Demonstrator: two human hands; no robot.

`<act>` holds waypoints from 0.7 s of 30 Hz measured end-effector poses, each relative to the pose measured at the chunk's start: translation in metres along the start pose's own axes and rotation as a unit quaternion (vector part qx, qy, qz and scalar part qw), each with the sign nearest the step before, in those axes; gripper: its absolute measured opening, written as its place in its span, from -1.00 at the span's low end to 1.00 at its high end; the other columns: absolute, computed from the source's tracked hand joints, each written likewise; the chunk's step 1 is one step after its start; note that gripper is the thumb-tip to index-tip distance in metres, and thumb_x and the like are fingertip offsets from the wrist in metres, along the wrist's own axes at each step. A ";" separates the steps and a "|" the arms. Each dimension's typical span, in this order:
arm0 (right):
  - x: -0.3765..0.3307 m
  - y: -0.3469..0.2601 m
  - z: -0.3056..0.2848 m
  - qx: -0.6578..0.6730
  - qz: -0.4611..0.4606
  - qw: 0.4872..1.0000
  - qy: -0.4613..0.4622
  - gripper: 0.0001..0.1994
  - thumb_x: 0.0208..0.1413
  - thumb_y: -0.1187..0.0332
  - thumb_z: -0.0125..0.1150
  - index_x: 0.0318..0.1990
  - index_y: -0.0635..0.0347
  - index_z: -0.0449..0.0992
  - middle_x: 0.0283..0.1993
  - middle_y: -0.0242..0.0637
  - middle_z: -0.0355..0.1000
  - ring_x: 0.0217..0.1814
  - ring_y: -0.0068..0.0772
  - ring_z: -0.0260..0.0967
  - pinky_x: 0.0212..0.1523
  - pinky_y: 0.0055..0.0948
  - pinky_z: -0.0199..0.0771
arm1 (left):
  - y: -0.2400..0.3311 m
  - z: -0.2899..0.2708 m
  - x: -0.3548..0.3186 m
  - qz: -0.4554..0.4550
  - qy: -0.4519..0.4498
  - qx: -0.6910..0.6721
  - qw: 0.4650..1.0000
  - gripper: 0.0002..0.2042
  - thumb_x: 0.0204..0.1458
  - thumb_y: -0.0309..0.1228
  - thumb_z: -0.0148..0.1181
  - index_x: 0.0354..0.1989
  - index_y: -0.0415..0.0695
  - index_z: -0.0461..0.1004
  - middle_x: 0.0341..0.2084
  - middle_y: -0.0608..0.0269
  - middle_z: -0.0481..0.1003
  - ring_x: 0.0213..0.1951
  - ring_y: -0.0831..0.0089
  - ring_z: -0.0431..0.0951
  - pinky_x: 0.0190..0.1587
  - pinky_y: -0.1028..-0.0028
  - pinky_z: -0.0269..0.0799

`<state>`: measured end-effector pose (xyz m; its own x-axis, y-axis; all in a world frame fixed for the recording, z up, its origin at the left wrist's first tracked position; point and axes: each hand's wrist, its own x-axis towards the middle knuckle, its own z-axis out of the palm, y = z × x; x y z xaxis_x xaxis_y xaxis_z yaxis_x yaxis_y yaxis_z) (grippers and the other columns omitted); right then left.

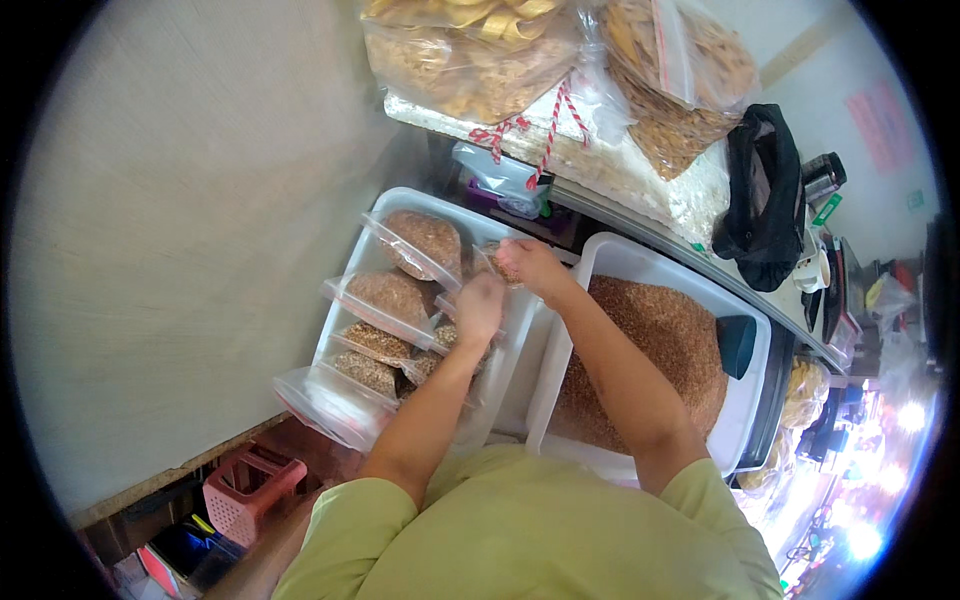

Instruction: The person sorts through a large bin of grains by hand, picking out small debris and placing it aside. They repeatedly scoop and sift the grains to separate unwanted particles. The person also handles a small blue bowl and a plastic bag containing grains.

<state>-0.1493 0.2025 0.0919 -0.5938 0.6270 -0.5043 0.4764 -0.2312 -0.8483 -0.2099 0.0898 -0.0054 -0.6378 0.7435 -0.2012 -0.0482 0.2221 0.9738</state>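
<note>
My right hand [533, 265] is closed on the edge of a small clear zip bag of brown grain [490, 260] at the far right corner of a white tub [342, 262]. Just nearer, my left hand [480, 303] is over the tub beside that bag; motion smears its fingers. Several filled zip bags lie in the tub: a large bag of reddish-brown grain [425, 240] at the back, another brown bag [385, 297] nearer, and a bag of paler, speckled grain [362, 372] in front. Some bags are partly hidden under my left forearm.
Right of the tub, a second white tub [752, 420] holds a heap of loose brown grain [650, 350] and a dark green scoop [737, 345]. Flat clear bags [335, 410] lie at the left tub's near corner. Behind are large bags of dried food [470, 60] and a black bag [765, 200]. A pink stool [250, 490] stands lower left.
</note>
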 end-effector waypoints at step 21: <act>-0.012 0.003 0.018 -0.438 -0.350 0.811 0.170 -0.87 -0.14 0.34 0.23 -0.40 0.13 0.50 -0.31 -0.27 0.37 -0.09 -0.17 0.31 -0.05 -0.22 0.27 | 0.102 -0.075 0.068 0.412 -0.140 0.466 0.770 -0.93 -0.19 -0.44 0.20 -0.49 -0.06 0.48 -0.46 0.25 0.43 -0.28 0.21 0.43 -0.21 0.27 0.37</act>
<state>-0.1529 0.1808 0.0921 -0.7755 0.5798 0.2497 0.4664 0.7928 -0.3924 -0.3163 0.1159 0.0882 0.0405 0.9520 0.3035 0.9406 -0.1389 0.3099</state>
